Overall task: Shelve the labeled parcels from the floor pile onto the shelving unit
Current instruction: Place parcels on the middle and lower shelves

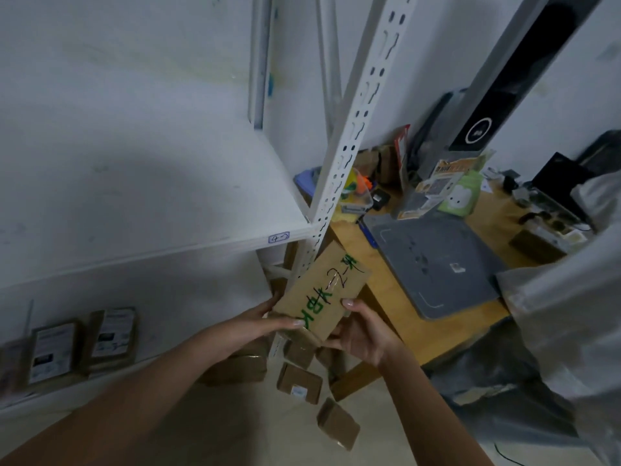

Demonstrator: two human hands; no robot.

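I hold a flat brown cardboard parcel (322, 290) with green and dark handwriting on its top, in front of the white shelving unit's slotted post (349, 142). My left hand (268, 319) grips its near left corner. My right hand (361, 331) grips its near right edge, thumb on top. A second small parcel seems pressed under it. The wide white shelf board (141, 183) at upper left carries a small tag reading 4-something. Two labeled parcels (53, 351) (112, 336) stand on the lower shelf. Several brown parcels (299, 383) lie on the floor below my hands.
A wooden table (396, 297) stands right of the post, with a grey flat pad (433, 264), small boxes, a black device and clutter. Translucent plastic bags (564, 331) fill the right side. A white wall runs behind the shelf.
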